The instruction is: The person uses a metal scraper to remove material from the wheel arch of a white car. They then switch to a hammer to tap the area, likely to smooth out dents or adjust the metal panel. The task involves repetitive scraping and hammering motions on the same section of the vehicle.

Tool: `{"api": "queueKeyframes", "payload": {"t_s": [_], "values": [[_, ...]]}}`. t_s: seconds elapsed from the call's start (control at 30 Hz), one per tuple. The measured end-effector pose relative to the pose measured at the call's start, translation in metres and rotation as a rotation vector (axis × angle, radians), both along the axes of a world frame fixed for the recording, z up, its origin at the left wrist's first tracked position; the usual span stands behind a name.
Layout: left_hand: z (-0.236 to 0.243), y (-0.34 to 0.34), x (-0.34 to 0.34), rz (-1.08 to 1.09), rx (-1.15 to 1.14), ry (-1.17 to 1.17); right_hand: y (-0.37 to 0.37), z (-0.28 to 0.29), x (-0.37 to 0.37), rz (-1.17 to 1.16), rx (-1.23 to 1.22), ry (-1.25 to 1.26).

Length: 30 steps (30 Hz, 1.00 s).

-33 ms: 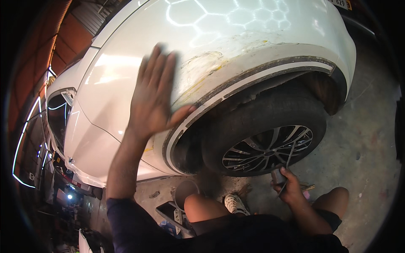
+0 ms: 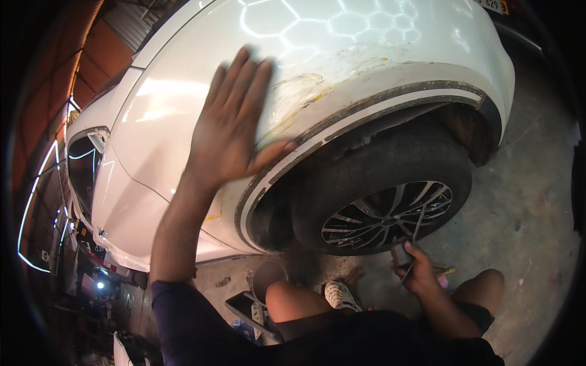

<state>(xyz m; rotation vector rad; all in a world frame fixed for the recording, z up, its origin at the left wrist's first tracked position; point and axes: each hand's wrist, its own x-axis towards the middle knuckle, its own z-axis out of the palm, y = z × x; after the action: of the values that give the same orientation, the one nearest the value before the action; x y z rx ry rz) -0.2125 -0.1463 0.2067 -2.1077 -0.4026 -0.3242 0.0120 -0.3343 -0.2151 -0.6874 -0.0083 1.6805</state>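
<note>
My left hand [image 2: 229,131] lies flat with fingers outstretched on the white car fender [image 2: 165,116], its thumb reaching the edge of the wheel arch. Beside its fingertips is a rough, scuffed patch [image 2: 293,94] with whitish filler-like smears and yellow marks. Low at the right, my right hand [image 2: 420,271] is closed round a small grey block [image 2: 401,254], in front of the wheel. A thin grey strip or cord [image 2: 419,224] runs up from that hand across the spokes; I cannot make out what it is.
The black tire [image 2: 384,158] with its multi-spoke rim fills the arch. Between my knees and the car stand a grey bucket [image 2: 268,282] and a dark tray-like frame [image 2: 247,308]. A patterned shoe [image 2: 340,295] rests on the concrete floor [image 2: 513,244]. Thin sticks lie by my right hand.
My left hand has slid a little up and to the right along the fender, toward the scuffed patch. My right hand stays almost where it was, with the grey block in it.
</note>
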Motion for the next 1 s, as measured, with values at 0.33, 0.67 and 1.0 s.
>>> {"api": "queueKeyframes", "payload": {"t_s": [0.33,0.67,1.0], "values": [[0.033,0.008,0.073,-0.090,-0.096,0.185,0.011,-0.028,-0.016,0.062,-0.037,-0.211],[0.007,0.019,-0.060,-0.020,-0.043,-0.075,0.011,-0.040,-0.014,0.044,-0.057,-0.194],[-0.067,0.009,-0.160,0.068,-0.040,-0.305,0.005,-0.047,-0.018,0.061,-0.138,-0.225]]}}
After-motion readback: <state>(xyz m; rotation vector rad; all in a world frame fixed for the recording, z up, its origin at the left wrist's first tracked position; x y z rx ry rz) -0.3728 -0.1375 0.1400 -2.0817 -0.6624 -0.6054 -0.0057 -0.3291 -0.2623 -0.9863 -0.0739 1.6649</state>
